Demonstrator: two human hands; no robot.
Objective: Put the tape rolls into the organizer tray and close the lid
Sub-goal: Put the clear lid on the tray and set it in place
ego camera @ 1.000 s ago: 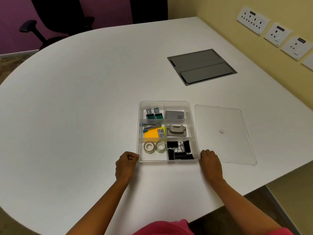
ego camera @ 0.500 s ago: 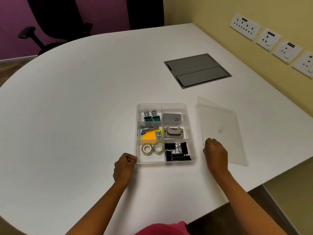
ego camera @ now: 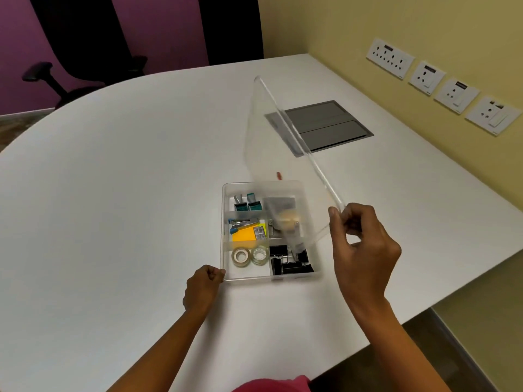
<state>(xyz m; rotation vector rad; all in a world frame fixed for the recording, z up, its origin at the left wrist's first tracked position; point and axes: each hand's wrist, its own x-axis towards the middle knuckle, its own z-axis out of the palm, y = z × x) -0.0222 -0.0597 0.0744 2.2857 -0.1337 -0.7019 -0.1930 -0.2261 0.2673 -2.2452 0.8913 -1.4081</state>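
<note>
- Your right hand [ego camera: 365, 250] pinches the clear lid [ego camera: 280, 154], tilted above the organizer tray [ego camera: 226, 233].
- Your left hand [ego camera: 202, 287], fisted, touches the tray's near-left corner beside two tape rolls [ego camera: 250, 256].

lid [ego camera: 271, 154]: clear plastic, smooth and glossy, with a bright shine along its edge
organizer tray [ego camera: 226, 236]: clear plastic, a little frosted, smooth walls
tape rolls [ego camera: 250, 256]: see-through glossy tape, one on a pale core
table [ego camera: 113, 193]: white top, smooth and matt
binder clips [ego camera: 288, 265]: black, a soft sheen, thin metal wire handles
sticky notes [ego camera: 243, 236]: orange and yellow paper, matt
floor box cover [ego camera: 325, 124]: grey, matt, looks like metal
wall [ego camera: 396, 24]: yellow paint, matt
</note>
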